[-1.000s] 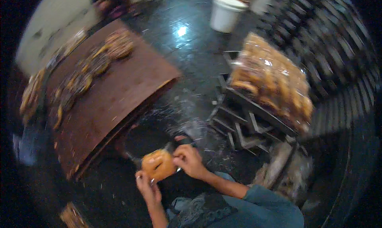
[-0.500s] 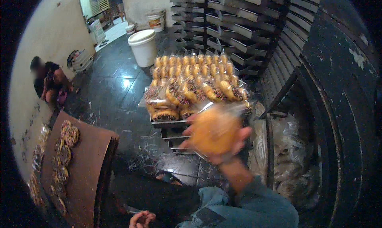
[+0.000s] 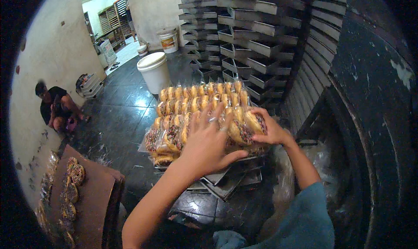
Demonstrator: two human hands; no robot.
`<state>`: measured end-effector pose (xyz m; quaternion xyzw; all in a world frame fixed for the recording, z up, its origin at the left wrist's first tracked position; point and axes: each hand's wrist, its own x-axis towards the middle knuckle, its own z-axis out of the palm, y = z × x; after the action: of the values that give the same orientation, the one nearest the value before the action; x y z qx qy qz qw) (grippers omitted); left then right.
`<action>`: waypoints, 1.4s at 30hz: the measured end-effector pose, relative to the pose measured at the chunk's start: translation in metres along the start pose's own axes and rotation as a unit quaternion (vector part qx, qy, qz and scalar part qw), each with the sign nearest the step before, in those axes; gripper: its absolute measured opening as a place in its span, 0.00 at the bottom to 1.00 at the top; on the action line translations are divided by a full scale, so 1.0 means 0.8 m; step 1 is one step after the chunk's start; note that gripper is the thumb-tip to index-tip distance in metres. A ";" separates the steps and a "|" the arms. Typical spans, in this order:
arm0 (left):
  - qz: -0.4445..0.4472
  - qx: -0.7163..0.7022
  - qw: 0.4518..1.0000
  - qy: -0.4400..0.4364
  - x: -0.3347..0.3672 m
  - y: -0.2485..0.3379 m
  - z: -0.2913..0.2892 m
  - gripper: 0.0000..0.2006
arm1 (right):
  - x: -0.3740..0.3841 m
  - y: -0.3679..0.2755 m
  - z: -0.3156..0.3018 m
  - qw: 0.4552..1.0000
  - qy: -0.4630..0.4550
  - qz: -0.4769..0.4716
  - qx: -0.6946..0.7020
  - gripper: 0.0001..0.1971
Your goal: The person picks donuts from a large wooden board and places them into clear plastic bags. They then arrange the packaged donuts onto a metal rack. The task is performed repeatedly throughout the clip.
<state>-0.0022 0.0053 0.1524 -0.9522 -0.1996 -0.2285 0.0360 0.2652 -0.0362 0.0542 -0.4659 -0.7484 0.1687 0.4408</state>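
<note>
Rows of sprinkle-topped doughnuts in clear bags stand on edge, packed close together on a metal tray. My left hand lies across the front rows with its fingers spread, covering several doughnuts. At the right end of the front row, my right hand is closed around a bagged doughnut, thumb on the sprinkled side. That doughnut leans against the one beside it. Most of the tray's front rim is hidden by my left hand and forearm.
More metal trays are stacked underneath. Left stands a brown board with sprinkled doughnuts. A lidded white bucket and tall tray stacks stand behind. A person crouches by the left wall.
My right hand has carried a doughnut from in front of the tray to the front row's right end. My left hand has risen from the lower edge onto the rows, fingers now spread.
</note>
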 end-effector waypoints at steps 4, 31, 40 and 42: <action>-0.009 -0.010 0.979 -0.205 0.088 0.002 0.032 0.58 | -0.006 -0.005 -0.002 0.999 -0.007 0.036 0.002 0.47; -0.167 -0.106 0.979 -0.046 -0.292 -0.012 -0.180 0.40 | -0.001 -0.067 0.025 0.965 0.209 -0.135 0.086 0.47; -0.554 -0.214 0.804 -0.021 -0.686 0.127 -0.126 0.34 | 0.041 -0.348 0.595 0.639 -0.719 -0.237 0.134 0.13; -0.576 -0.225 0.785 -0.030 -0.709 0.146 -0.101 0.32 | -0.005 -0.307 0.754 0.690 -0.684 -0.193 0.137 0.13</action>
<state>-0.4524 -0.3210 -0.0274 -0.6479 -0.6547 -0.2166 -0.3235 -0.3616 -0.0688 -0.1191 -0.0013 -0.8850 0.4522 -0.1108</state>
